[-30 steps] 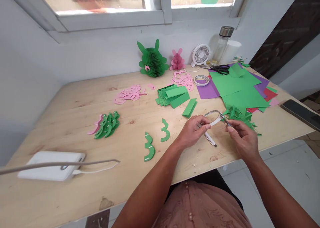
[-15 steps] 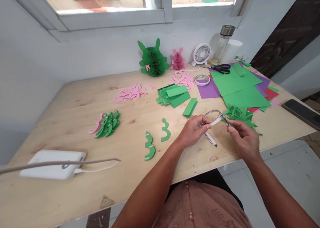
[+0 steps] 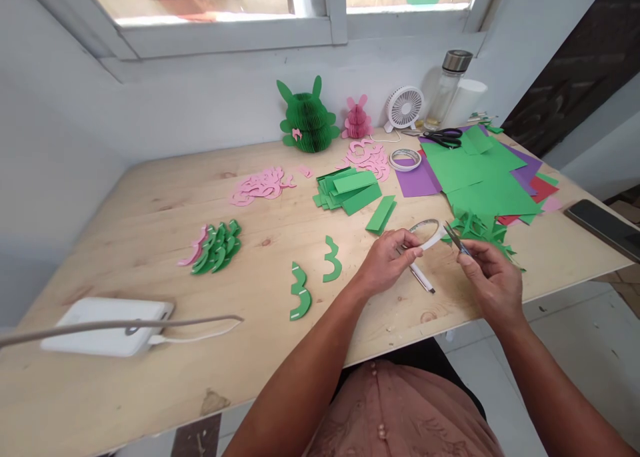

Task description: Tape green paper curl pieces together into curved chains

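Landmark: stack of folded green paper strips (image 3: 355, 189), on the pale wooden table (image 3: 175, 350).
Left hand (image 3: 393, 260): I clamp my fingers on the narrow white ring-shaped tape roll (image 3: 434, 239).
Tape roll: nearer me than the stack, to its right.
Right hand (image 3: 490, 277): I clamp my fingers on a slim metal-bladed tool (image 3: 456, 238); blade tip just beside the tape.
White dark-tipped pen (image 3: 423, 278): nearer me than the stack, to its right.
Scalloped green paper cutouts (image 3: 301, 291): nearer me, left of the stack.
Black-handled scissors (image 3: 443, 137): beyond the stack, to its right.
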The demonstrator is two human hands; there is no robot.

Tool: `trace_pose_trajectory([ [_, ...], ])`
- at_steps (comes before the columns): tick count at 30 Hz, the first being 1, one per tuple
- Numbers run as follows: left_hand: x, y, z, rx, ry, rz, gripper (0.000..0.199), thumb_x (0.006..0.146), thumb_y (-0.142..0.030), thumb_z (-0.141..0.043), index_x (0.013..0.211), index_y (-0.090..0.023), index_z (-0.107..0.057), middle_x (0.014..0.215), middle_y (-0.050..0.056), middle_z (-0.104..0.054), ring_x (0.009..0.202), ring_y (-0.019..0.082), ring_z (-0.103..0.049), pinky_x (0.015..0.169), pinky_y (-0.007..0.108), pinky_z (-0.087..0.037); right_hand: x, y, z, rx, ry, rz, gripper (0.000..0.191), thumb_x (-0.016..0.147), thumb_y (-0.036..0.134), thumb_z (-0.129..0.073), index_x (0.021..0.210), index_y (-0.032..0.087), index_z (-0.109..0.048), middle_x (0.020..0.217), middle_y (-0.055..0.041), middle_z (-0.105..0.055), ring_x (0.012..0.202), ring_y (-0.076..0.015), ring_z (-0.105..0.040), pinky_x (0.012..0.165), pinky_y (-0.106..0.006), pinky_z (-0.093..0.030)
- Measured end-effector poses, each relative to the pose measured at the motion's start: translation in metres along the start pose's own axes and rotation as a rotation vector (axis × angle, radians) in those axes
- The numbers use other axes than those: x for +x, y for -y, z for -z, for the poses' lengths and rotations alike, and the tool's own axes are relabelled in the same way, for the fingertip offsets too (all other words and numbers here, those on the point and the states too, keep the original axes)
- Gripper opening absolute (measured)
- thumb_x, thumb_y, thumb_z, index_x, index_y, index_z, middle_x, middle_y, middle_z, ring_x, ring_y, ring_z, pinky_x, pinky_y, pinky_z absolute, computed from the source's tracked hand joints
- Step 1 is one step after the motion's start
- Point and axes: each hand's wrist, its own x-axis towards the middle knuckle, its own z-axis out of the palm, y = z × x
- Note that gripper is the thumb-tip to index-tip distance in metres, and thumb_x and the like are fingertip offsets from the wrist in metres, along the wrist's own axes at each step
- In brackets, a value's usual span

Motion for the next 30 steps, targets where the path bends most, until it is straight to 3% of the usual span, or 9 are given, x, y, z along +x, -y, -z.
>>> trace_pose_trajectory([
  [30,0.0011,0.0017,-0.0010,-0.054,-0.009,-0.022,0.012,0.085,-0.029,-0.058,0.086,-0.017,-0.060,0.085,0.005,-0.065,0.084,0.017,-0.060,0.081,0.031,-0.045,-0.0006,0.0038,0.0043,-0.126,0.046,0.092,0.022,0.081,0.036,-0.063,0.095,0.020,-0.067,0.092,-0.0055,-0.071,0.083,-0.0209,-0.069,0.075,-0.032,-0.056],
])
